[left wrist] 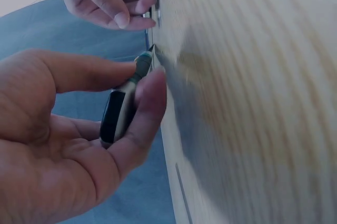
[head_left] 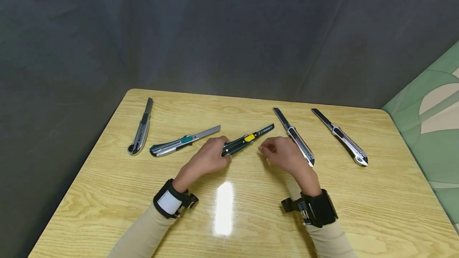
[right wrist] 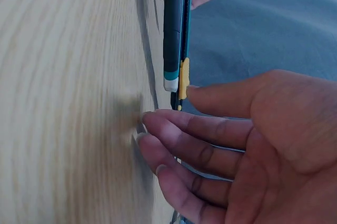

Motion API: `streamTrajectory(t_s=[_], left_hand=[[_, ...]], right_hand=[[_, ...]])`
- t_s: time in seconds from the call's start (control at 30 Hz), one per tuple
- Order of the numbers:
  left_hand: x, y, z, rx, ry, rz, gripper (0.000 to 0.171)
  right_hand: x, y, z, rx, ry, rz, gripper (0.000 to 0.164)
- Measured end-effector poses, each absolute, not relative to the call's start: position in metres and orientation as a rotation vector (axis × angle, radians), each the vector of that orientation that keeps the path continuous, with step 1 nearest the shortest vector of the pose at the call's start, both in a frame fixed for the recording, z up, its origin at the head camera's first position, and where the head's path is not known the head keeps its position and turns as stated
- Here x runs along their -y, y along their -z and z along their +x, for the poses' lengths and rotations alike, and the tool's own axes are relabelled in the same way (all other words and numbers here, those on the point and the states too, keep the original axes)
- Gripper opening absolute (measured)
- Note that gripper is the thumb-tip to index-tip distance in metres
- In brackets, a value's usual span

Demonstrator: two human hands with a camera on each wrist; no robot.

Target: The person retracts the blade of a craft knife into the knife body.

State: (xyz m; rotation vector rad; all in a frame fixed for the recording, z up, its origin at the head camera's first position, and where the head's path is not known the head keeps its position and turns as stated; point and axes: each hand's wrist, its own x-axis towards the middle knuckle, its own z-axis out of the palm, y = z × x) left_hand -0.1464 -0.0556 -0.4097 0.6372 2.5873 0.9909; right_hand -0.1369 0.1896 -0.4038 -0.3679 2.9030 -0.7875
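Note:
My left hand grips the rear end of a dark green snap-off utility knife between thumb and fingers, close over the table. This knife has a yellow slider, and its dark blade extends toward the upper right in the head view. My right hand is just right of the knife, fingers loosely bent with nothing between them. In the right wrist view, its thumb lies right by the slider. Another utility knife, silver and black, lies partly behind the right hand.
Left of the hands, a green and silver utility knife and a silver one lie with blades extended. Farther right is another silver and black knife. The wooden table meets a dark curtain at its back edge.

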Motion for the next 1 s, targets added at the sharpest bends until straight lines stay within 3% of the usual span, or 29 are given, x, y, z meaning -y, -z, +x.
streamTrajectory(t_s=[0.33,0.63,1.0], left_hand=[[0.053,0.403,-0.144,-2.687,-1.123,0.625,0.046],[0.047,0.399,-0.144,-2.706,-1.322,0.683,0.040],[0.041,0.398,-0.138,-2.711,-1.352,0.661,0.046]], right_hand=[[-0.186,0.405,-0.140,-2.891,0.872,-0.355,0.025],[-0.177,0.398,-0.148,-2.821,1.329,-0.233,0.040],[-0.154,0.363,-0.143,-2.639,1.835,-0.149,0.034]])
